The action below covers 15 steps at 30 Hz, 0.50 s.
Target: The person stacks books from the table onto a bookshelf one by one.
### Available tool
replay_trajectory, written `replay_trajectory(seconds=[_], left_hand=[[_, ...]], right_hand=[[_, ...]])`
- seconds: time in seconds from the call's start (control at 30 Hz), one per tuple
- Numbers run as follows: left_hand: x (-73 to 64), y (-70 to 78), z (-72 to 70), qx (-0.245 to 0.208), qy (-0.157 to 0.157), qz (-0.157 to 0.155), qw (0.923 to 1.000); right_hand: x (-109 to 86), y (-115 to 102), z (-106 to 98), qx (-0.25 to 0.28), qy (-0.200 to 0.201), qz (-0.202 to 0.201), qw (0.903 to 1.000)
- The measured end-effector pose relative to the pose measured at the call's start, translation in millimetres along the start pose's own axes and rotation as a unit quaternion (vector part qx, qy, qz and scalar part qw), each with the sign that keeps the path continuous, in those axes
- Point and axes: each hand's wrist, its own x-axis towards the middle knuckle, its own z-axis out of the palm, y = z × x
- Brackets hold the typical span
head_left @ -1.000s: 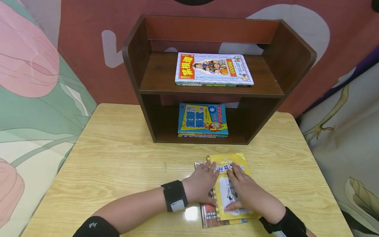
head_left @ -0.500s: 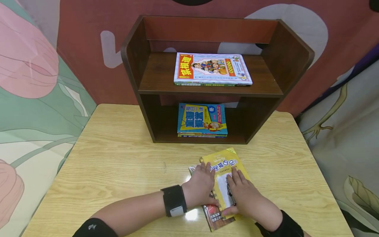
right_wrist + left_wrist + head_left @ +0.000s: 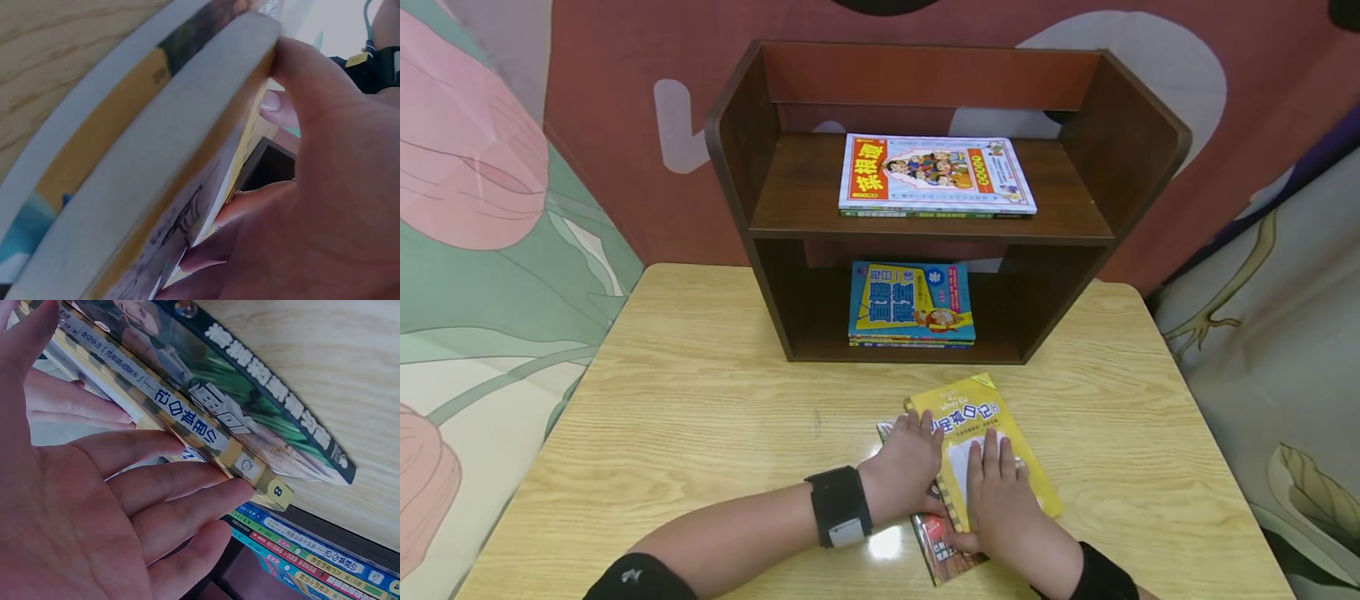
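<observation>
A yellow book [image 3: 970, 398] with a numbered spine [image 3: 200, 434] lies askew over a second book [image 3: 951, 560] with a dark spine and photo cover. My left hand [image 3: 898, 467] lies along the spine side, its fingertips touching the yellow spine in the left wrist view. Across the lower part of the yellow cover rests my right hand [image 3: 1009, 508], fingers extended toward the title and thumb spread to the left. In the right wrist view its thumb touches the yellow book's near corner, and the page edges [image 3: 156, 169] face the camera. My right hand hides much of the cover drawing.
A dark brown two-tier shelf [image 3: 936, 235] stands at the back of the wooden table [image 3: 715, 375]. Its upper tier holds a white-and-red book [image 3: 936, 175] atop a flat pile, its lower tier a pile topped by a blue book [image 3: 912, 302]. Patterned fabric hangs behind.
Both books have turned counterclockwise, their tops swinging left. My right hand has slid down and left over the yellow cover, while my left hand has barely moved.
</observation>
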Motion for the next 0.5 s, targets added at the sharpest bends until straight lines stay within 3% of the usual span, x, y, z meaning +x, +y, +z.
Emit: replay_trajectory(seconds=[0.13,0.3,0.5], left_hand=[[-0.5,-5.7,-0.7,-0.021,0.015,0.009,0.9996],[-0.6,-13.2,-1.7,-0.053,0.071,0.019,0.9959],[6.7,-12.7,2.2,-0.072,0.125,0.034,0.9890]], right_hand=[[3.2,0.7,-1.1,0.037,-0.003,-0.003,0.9993],[5.6,7.4,-7.8,0.116,-0.015,-0.016,0.9931],[4.8,12.6,-14.9,0.148,-0.022,-0.023,0.9884]])
